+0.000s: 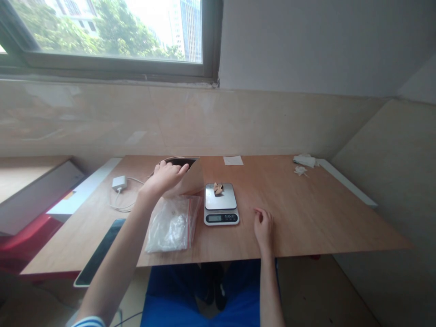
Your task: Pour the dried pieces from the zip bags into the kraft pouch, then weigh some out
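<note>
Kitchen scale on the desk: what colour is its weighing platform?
The weighing platform is silver-grey, best seen in the head view.

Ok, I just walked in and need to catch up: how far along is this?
Looks done: a small tan piece sits on the digital kitchen scale. In hand: the left hand is at the top of a tan card-like sheet beside the scale, though its grip is unclear. The right hand rests empty on the wooden table. Left: the zip bag of white contents lies untouched by either hand.
</note>
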Motion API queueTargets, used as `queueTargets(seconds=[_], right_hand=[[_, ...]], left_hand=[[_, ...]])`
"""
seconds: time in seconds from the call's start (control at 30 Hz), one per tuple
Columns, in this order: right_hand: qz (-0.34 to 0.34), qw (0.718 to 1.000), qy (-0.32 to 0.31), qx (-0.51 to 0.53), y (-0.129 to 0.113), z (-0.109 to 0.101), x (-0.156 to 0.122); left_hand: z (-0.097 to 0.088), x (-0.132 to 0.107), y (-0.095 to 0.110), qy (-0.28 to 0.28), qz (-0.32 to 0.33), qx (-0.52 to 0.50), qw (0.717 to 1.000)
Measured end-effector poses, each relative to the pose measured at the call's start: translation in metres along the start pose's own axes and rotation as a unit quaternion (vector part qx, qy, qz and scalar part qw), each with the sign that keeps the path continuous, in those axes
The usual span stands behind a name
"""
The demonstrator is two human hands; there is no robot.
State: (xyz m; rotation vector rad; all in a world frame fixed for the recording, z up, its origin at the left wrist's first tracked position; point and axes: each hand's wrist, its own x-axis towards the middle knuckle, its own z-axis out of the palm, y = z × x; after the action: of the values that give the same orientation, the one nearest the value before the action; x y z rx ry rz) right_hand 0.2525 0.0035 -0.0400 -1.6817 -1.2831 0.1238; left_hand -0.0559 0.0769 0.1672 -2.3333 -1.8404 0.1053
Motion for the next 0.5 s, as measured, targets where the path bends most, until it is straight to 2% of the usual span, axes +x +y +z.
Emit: queueTargets(seconds=[0.2,0.4,0.5], right_hand=[[-0.001,1.0,-0.004,-0.003,-0.0028,-0.002,0.0001],[-0.001,1.0,-0.004,-0.003,-0.0031,-0.0017,0.0005],[-0.003,1.0,-0.003,-0.003,-0.0025,-0.0015,0.0006]], left_hand=[[0.0107,0.0027,-0.0043,0.038,-0.017,-0.055,0.998],[0.0062,-0.0006,0.0001,0.061,-0.038,-0.097,0.993],[0.0043,-0.0032,0.0016,0.077,-0.002,-0.097,0.992]])
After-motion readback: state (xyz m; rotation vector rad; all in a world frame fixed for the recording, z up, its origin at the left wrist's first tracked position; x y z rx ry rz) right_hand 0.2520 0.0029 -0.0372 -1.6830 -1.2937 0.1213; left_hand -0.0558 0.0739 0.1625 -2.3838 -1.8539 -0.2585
